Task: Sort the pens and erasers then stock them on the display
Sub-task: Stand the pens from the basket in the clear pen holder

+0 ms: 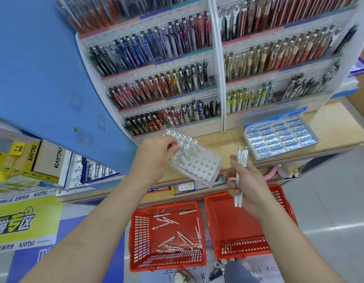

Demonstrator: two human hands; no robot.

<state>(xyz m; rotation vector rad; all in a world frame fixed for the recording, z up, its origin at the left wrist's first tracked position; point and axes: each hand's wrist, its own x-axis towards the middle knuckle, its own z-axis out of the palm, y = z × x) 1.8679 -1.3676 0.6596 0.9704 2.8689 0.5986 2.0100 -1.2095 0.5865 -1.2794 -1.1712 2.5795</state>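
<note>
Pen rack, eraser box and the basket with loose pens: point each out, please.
Pen rack (199, 164): head view, on its holed white top face.
Eraser box (251, 127): head view, on its blue back rim.
Left basket (142, 227): head view, on its slotted left wall.

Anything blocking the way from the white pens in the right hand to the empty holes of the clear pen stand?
Nothing visible. The right hand holds white pens just right of the pen stand; its empty holes face up, open. The left hand is at the filled rows on the far side.

Head camera looks down, close over shelf (228, 144).
</note>
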